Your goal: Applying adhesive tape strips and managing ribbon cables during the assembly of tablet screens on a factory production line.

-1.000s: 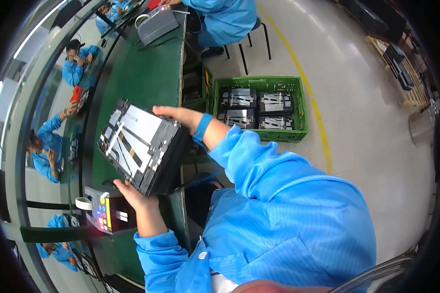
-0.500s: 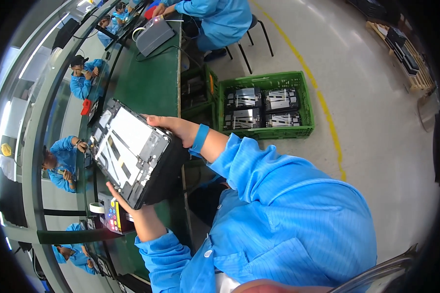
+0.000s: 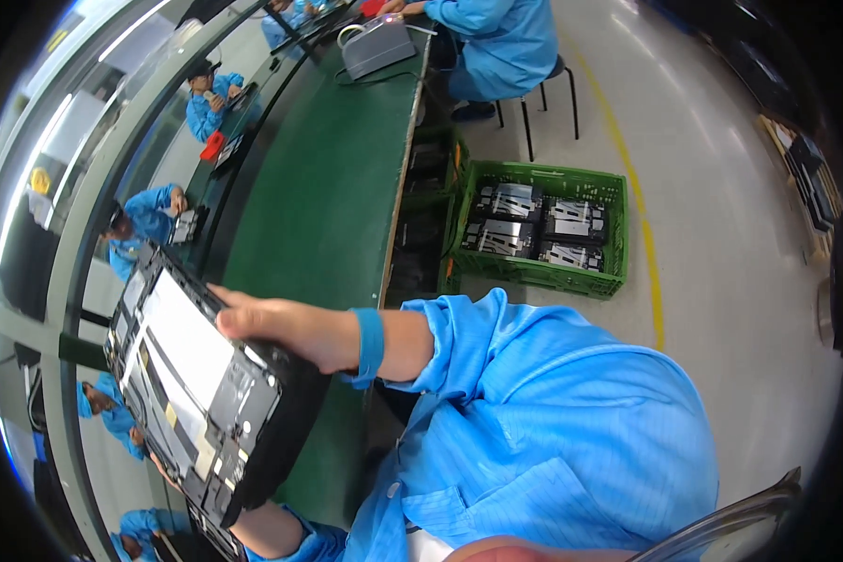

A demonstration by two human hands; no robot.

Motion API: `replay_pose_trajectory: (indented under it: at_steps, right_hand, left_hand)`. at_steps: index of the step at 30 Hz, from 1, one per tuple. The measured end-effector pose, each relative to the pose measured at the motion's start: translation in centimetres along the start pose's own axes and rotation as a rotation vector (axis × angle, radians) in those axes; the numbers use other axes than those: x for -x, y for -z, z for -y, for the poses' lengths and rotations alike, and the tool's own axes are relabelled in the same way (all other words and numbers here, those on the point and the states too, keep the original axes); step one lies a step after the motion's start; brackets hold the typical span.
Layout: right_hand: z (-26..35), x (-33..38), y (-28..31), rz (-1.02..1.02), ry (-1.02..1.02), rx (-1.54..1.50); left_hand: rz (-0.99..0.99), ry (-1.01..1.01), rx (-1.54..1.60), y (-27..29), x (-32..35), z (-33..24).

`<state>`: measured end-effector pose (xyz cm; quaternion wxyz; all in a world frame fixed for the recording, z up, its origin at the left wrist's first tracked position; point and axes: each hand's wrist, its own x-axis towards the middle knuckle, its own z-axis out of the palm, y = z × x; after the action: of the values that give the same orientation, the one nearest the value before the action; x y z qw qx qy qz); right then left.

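Tilted up in front of me is a thick block of flat electronic device assemblies [image 3: 183,375], apparently a stack. Its upper face shows a white panel, black strips and exposed silver and grey parts; its sides are black. My right hand [image 3: 286,330], with a blue band at the wrist, grips the edge nearer the bench, thumb on top. At the opposite lower edge, my left hand [image 3: 264,526] supports the block from beneath. Most of that hand is hidden behind it, with only a finger showing along the far side.
Beneath the block runs a long green workbench [image 3: 323,169], with a grey machine [image 3: 377,47] at its far end. On the floor to the right, a green crate [image 3: 545,281] holds several similar blocks. A co-worker [image 3: 501,42] sits on a black stool. Others in blue work beyond the metal frame.
The block and both hands have moved left and lower in the picture. The view has shifted, so the bench and crate appear further right. Both hands keep their hold.
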<state>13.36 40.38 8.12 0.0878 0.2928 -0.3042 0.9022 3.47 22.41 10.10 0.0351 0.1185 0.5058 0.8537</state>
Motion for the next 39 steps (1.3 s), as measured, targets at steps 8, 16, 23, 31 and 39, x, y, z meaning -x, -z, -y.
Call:
replay_pose_trajectory:
  at_steps: [8,16,23,31,39]
  right_hand:
    - [-10.6,0.6,-0.3,0.050,-0.124,0.203]
    - [-14.5,1.5,0.2,-0.005,-0.308,0.225]
    - [-15.1,3.9,1.1,0.001,-0.377,0.051]
    - [-15.1,1.2,3.3,-0.180,-0.435,0.232]
    - [-19.6,-6.6,5.1,-0.206,-0.432,0.291]
  left_hand:
    - [-0.098,0.066,0.032,8.9,4.6,-0.1]
    - [-0.160,0.164,0.072,15.7,9.7,-0.3]
    - [-0.151,0.235,0.106,19.4,11.4,-0.2]
    - [-0.129,0.301,-0.081,25.2,10.1,-0.4]
    - [-0.169,-0.259,-0.948,32.4,3.1,2.9]
